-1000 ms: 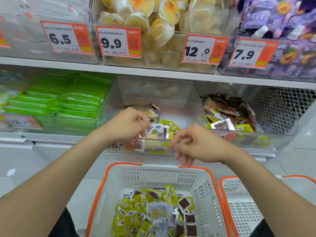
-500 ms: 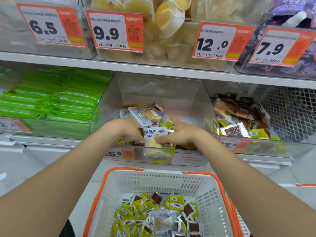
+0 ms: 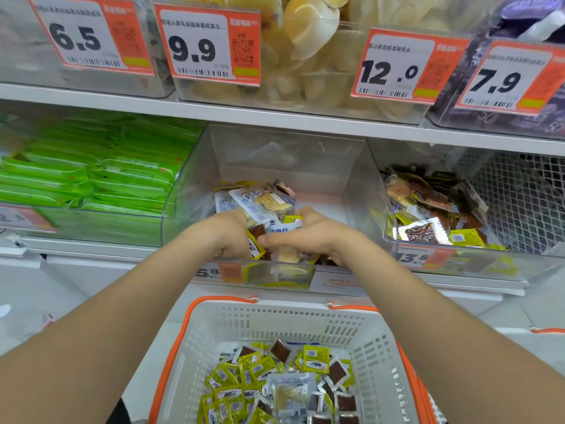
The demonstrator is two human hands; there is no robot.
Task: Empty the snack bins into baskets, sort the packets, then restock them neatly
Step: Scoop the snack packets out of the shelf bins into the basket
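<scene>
Both my hands reach into the clear middle snack bin [image 3: 351, 185] on the lower shelf. My left hand [image 3: 227, 232] and my right hand [image 3: 308, 232] curl round a heap of small snack packets [image 3: 263, 203], white, yellow and brown ones, squeezing it between them near the bin's front wall. Below my arms stands a white basket with an orange rim [image 3: 220, 325]. Several yellow, brown and clear packets in the basket [image 3: 275, 384] lie on its floor.
A bin of green packets [image 3: 101, 179] sits to the left and a bin of brown and yellow packets [image 3: 434, 209] to the right. Upper-shelf bins carry price tags 6.5, 9.9, 12.0 and 7.9. A second orange basket rim [image 3: 547, 330] shows at the right edge.
My hands went from above the basket forward into the middle bin and closed on the packet heap. The view has moved closer to the shelf.
</scene>
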